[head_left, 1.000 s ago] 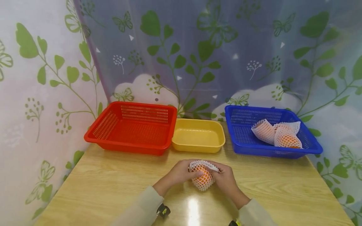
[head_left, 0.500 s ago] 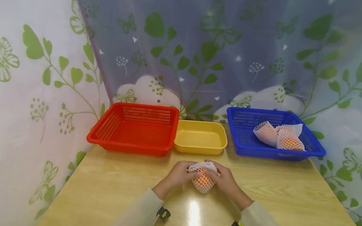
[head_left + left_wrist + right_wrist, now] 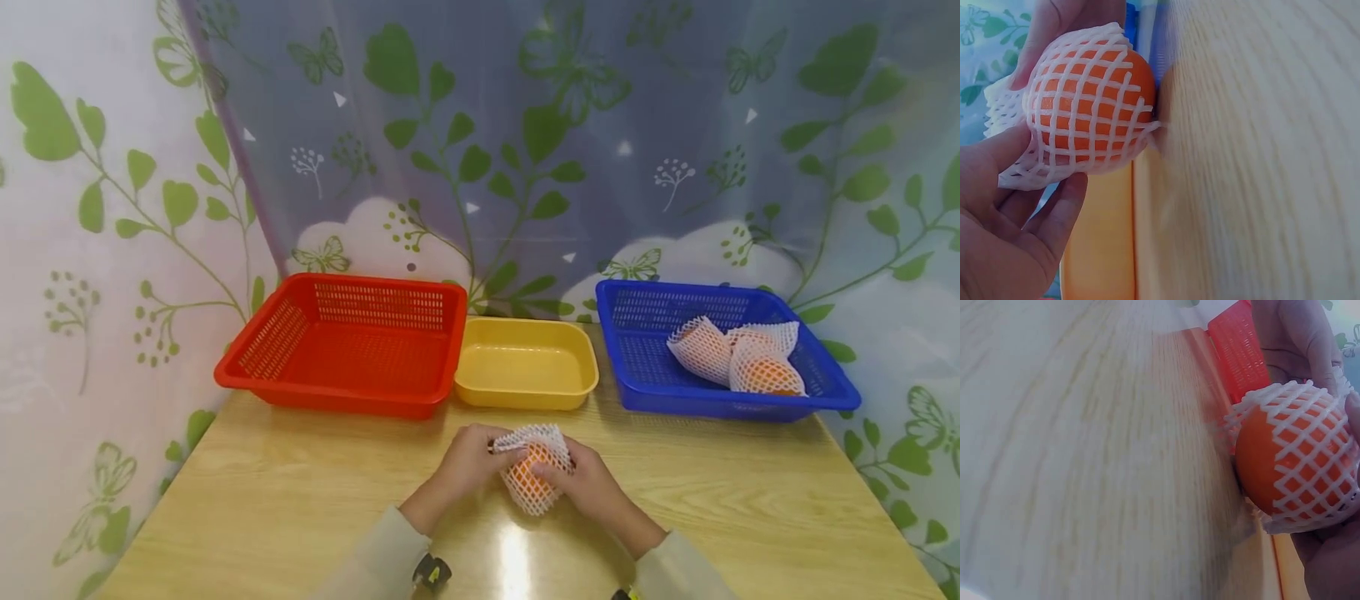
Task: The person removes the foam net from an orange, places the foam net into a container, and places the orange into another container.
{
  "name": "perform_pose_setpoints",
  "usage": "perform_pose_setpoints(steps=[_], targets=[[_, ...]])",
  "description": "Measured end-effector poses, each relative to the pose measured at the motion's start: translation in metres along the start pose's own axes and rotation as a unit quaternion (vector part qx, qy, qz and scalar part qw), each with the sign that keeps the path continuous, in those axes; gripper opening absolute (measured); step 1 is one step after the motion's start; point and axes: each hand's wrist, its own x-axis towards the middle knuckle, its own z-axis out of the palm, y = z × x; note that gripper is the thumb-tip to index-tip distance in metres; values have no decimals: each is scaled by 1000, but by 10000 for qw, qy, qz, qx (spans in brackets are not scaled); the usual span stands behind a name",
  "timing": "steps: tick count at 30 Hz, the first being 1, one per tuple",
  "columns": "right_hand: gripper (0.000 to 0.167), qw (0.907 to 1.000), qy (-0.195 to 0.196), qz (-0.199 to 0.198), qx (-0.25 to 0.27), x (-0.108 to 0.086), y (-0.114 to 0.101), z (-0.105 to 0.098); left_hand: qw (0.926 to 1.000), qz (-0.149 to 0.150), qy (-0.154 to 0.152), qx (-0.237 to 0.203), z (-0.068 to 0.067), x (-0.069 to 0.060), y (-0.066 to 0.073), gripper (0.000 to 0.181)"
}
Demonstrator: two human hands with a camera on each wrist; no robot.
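Between both hands, just above the table, is an orange fruit [image 3: 1063,100], probably an orange, inside a white foam net sleeve [image 3: 553,442]. My left hand [image 3: 471,460] pinches the sleeve's upper left edge between thumb and fingers, seen close in the left wrist view. On the other side my right hand [image 3: 596,485] grips the netted fruit, its thumb lying across the front. In the right wrist view the bare orange end [image 3: 1254,459] of the fruit pokes out of the net's lower opening. Fingers behind the fruit are partly hidden.
A red basket [image 3: 337,398] stands at the back left, a yellow tray [image 3: 525,398] in the middle, and a blue basket [image 3: 720,408] at the right. Several netted fruits [image 3: 765,372] lie in the blue basket. Wooden tabletop [image 3: 300,483] surrounds the hands; patterned curtains [image 3: 525,167] hang behind.
The sleeve's top edge has been drawn up and now stands higher above the fruit. My left hand has shifted slightly left along that edge; the right thumb lies across the fruit's front.
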Motion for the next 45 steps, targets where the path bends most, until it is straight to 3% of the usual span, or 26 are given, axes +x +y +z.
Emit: perform_pose_setpoints(steps=[8,14,25,32,39,45], targets=[[36,9999,-26,-157,49,-4,4,-6,9997,-127,-222,47,3,2,5,20],[31,9988,147,-407,-214,-5,3,-14,9995,12,-308,111,7,4,7,29],[25,9960,495,-610,-433,-6,1,-14,9957,192,-900,-43,11,4,2,45],[28,9904,1119,-670,-456,-6,0,-12,9965,144,-802,172,12,5,6,46],[23,9830,1715,-574,-304,-4,0,-7,9971,175,-744,-12,10,4,7,41],[20,9838,1695,-556,-166,-5,-2,-6,9973,312,-660,-27,11,3,4,38]])
